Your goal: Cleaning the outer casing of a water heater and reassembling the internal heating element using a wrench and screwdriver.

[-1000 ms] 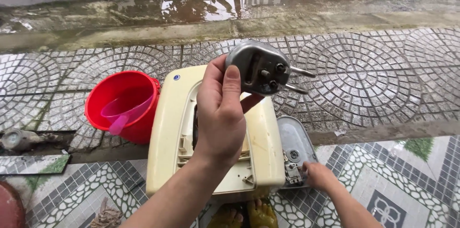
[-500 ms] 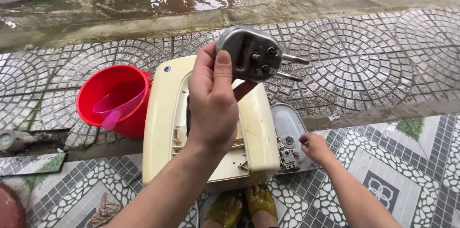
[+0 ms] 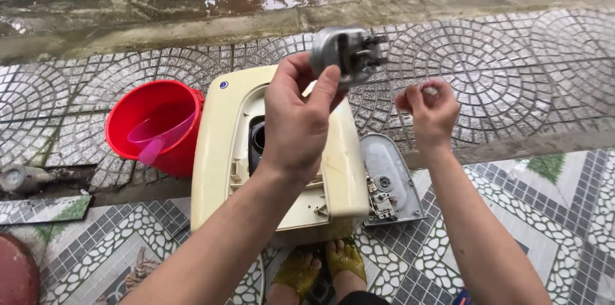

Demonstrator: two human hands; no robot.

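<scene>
- The left hand (image 3: 296, 122) is raised in the middle of the frame, its thumb and fingers clamped on a round grey metal part (image 3: 348, 54) with short studs sticking out toward the right.
- The grey metal part sits in the upper middle of the frame, above the cream-coloured appliance casing (image 3: 218, 151).
- The right hand (image 3: 428, 113) is lifted just right of the part, not touching it; its fingertips are pinched together, perhaps on something tiny, too small to tell.
- The casing lies on the patterned tile floor (image 3: 532, 87), with a dark round opening showing behind the left wrist.
- A grey cover plate (image 3: 391, 180) lies flat just beside the casing's right edge.
- A red bucket (image 3: 154, 125) holding a pink scoop (image 3: 157, 140) stands at the casing's left.
- Feet in yellow sandals (image 3: 317, 270) show at the bottom.
</scene>
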